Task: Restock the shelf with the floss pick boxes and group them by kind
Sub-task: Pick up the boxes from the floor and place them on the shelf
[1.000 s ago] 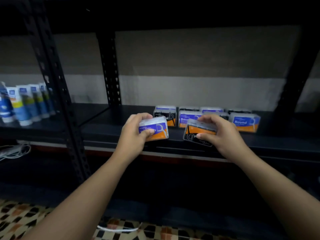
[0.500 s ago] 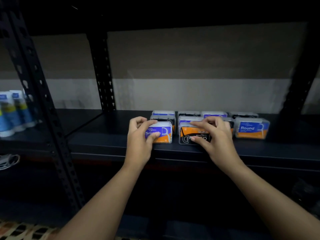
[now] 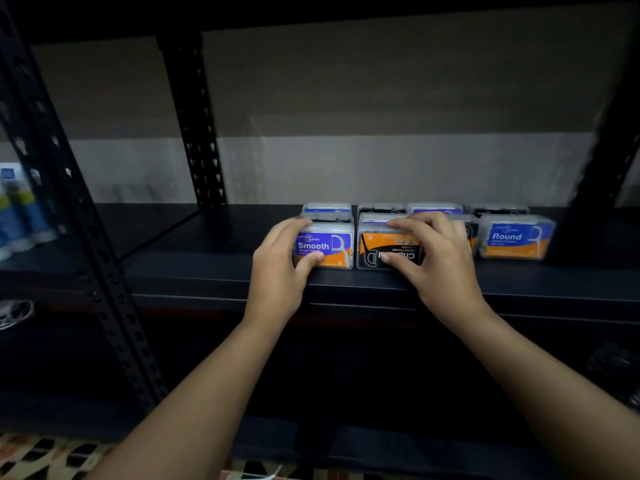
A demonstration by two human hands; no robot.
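Observation:
On the dark shelf [image 3: 214, 271] my left hand [image 3: 278, 268] grips a blue and orange "Smooth" floss pick box [image 3: 327, 245] that rests at the front of the left column. My right hand [image 3: 433, 258] grips a black and orange charcoal floss pick box [image 3: 388, 247], upside down, standing on the shelf right beside it. Behind them stand more floss pick boxes [image 3: 434, 207] in rows, partly hidden by my fingers. A blue "Round" box [image 3: 516, 237] stands to the right, apart from my hand.
Black perforated uprights [image 3: 86, 216] frame the bay, with another upright [image 3: 194, 123] at the back. Blue tubes [image 3: 17, 206] stand on the neighbouring shelf at far left. A patterned floor [image 3: 41, 455] shows below. The shelf left of the boxes is bare.
Both hands moved forward and set the two boxes down on the shelf in front of the rows. My view has come closer to the shelf.

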